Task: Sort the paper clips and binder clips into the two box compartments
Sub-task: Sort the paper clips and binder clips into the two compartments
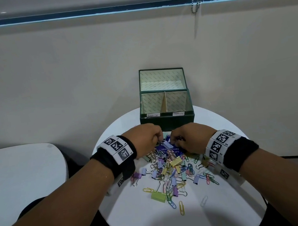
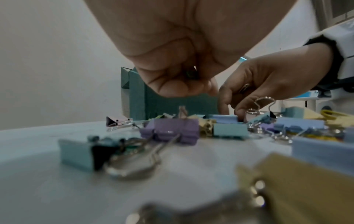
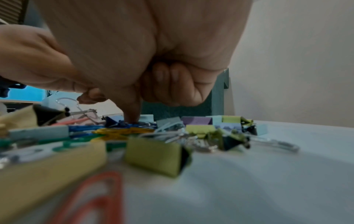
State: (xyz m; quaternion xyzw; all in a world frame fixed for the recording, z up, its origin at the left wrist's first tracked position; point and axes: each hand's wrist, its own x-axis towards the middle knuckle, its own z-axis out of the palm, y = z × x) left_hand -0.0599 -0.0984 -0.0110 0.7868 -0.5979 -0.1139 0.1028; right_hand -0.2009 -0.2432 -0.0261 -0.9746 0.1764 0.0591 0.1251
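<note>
Here, left hand fingers curled on something small, right hand fingers pinching among clips, orientation unclear

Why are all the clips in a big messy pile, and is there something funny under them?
The clips lie mixed on the white table, unsorted; both compartments of the green box look empty. The odd thing: a blue printed card lies under the pile by the hands.

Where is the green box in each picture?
Head: the green box stands open at the table's far edge, beyond both hands.
Left wrist: its wall shows mid-picture behind the left hand.
Right wrist: its wall peeks out right of centre.
Shared landmark: the clip pile.
</note>
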